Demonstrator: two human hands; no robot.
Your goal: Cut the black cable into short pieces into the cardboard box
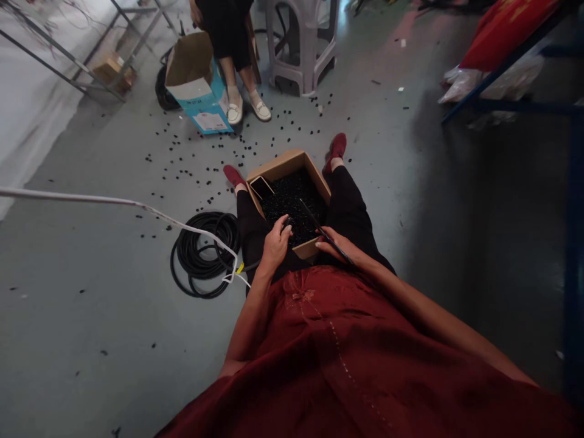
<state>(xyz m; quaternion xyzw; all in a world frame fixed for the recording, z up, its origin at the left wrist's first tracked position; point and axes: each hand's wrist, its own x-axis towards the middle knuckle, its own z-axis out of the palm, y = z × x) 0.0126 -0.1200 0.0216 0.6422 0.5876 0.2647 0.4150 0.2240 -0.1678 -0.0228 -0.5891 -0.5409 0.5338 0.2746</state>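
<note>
We log a thin black rod in a narrow right-hand grip, its tip over the open brown cardboard box of small black pellets at lower centre; the left hand pinches a small dark piece low over the box, a coiled black cable just left

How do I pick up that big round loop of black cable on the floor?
Take the coil of black cable by its left side, reaching down from above. It lies flat, so your fingers can probably slip under the loops there. Stay away from its right side, where the white cord seems to lie across it.
</note>
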